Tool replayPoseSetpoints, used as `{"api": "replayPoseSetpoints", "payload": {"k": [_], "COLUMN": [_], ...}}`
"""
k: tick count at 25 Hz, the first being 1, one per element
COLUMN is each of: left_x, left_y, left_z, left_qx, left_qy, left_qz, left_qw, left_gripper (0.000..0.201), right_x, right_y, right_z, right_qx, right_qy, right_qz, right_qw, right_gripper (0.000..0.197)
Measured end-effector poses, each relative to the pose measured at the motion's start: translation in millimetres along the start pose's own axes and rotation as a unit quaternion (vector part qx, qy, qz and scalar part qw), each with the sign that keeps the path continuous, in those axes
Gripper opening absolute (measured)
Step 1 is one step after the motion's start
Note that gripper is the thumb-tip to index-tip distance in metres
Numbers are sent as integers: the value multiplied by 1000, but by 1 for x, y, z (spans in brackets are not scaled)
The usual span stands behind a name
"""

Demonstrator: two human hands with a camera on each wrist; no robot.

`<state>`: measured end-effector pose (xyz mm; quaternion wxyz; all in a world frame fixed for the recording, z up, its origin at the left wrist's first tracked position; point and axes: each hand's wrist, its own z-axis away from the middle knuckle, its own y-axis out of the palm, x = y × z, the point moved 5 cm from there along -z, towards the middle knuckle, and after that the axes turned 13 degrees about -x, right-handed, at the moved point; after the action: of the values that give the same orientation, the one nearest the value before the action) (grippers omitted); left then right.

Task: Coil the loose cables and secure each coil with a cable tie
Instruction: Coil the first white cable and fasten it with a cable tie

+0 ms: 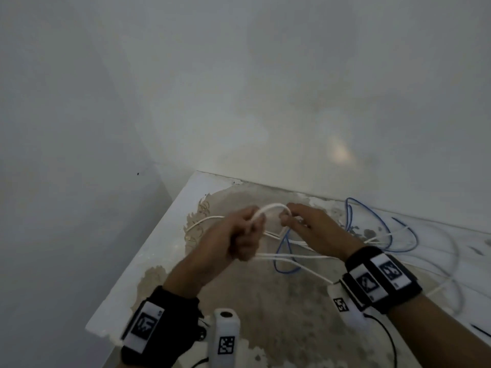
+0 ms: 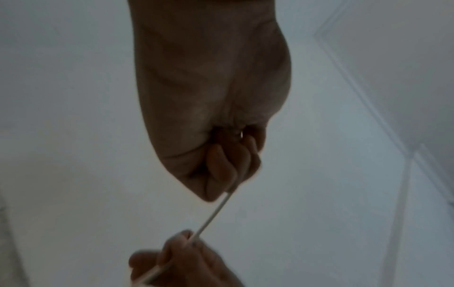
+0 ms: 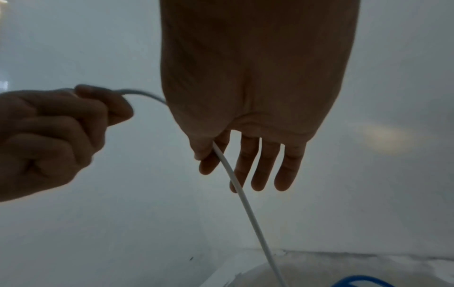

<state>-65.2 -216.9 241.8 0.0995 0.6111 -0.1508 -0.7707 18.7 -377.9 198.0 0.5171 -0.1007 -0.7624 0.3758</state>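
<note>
A white cable (image 1: pixel 271 207) arcs between my two hands above the worn table (image 1: pixel 265 301). My left hand (image 1: pixel 247 235) is a fist gripping the cable (image 2: pixel 213 215), with fingers (image 2: pixel 221 165) curled round it. My right hand (image 1: pixel 289 219) pinches the same cable (image 3: pixel 245 203) between thumb and forefinger (image 3: pixel 209 155); its other fingers (image 3: pixel 265 165) hang straight. More white cable trails loose over the table to the right (image 1: pixel 438 251). A blue cable (image 1: pixel 372 216) lies looped under and beside the right hand, tangled with the white strands.
The table stands in a corner, with a pale wall (image 1: pixel 292 102) right behind it and another on the left. Its left edge (image 1: pixel 138 266) drops off close to my left forearm. A thin dark strip (image 1: pixel 479 330) lies at the far right.
</note>
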Motion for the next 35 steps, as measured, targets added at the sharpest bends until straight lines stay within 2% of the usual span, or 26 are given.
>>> {"api": "replayPoseSetpoints", "payload": {"k": [2,4,5,7,9,13,16,18,21,23,25,26,28,32,35], "left_x": [-22,-40,-43,-37,-26,-9,-1,2,3,5,4,3,-1,3,6], "left_y": [-30,-60,-71,-76,-62,-24,6,34,73,86,94,99,109,129,139], "left_z": [-12,-18,-20,-31,-45,-69,-74,-68,-55,-47,-43,-43,-45,-50,-53], "left_qx": [-119,-214,-244,-262,-241,-190,-150,-102,-1,58,94,107,121,106,128], "left_qy": [41,105,127,147,153,126,128,134,137,67,-30,-61,-74,-53,-74], "left_qz": [106,172,191,195,182,163,92,8,-106,-61,56,103,134,41,-14], "left_qw": [986,956,942,934,941,960,976,986,985,994,994,987,981,992,989], "left_gripper": [31,35,35,32,28,30,31,32,37,34,29,29,28,28,25], "right_x": [-27,-56,-69,-79,-66,0,65,97,106,89,66,56,43,30,25], "right_y": [-25,-54,-66,-81,-80,-70,-83,-93,-116,-137,-151,-154,-150,-140,-138], "right_z": [-7,-5,-3,4,12,34,48,52,45,37,33,34,40,60,73], "right_qx": [-43,-72,-81,-90,-53,32,53,62,14,-63,-126,-149,-175,-245,-220], "right_qy": [36,73,92,111,98,1,-61,-91,-78,-43,-6,10,30,69,94], "right_qz": [9,31,32,37,68,99,97,88,49,30,6,-12,-58,-59,-57], "right_qw": [998,994,992,989,991,995,992,990,996,997,992,989,982,965,969], "right_gripper": [30,35,34,30,25,26,34,37,31,29,24,22,21,24,31]}}
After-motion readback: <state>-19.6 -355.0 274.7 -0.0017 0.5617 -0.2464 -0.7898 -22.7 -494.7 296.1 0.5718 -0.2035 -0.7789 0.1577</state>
